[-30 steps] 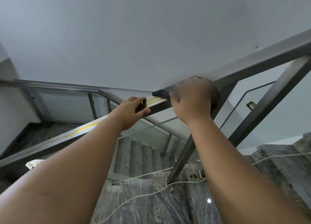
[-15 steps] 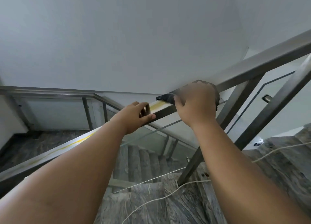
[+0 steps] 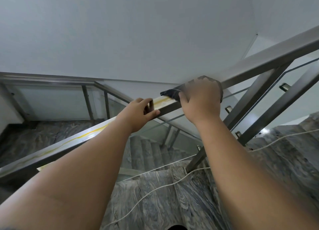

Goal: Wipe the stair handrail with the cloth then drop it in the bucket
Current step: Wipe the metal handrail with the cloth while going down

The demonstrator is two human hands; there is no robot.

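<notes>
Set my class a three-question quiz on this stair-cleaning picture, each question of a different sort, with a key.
1. True or false: the right hand holds the cloth against the handrail.
2. The left hand: A holds the cloth; B grips the handrail; C hangs free.
3. What colour is the streak on the handrail's top between the two hands?
Key: 1 true; 2 B; 3 yellow.

Hands, left (image 3: 138, 112) and right (image 3: 200, 98), slid down the handrail (image 3: 267, 60) (cloth (image 3: 168, 93) too).
</notes>
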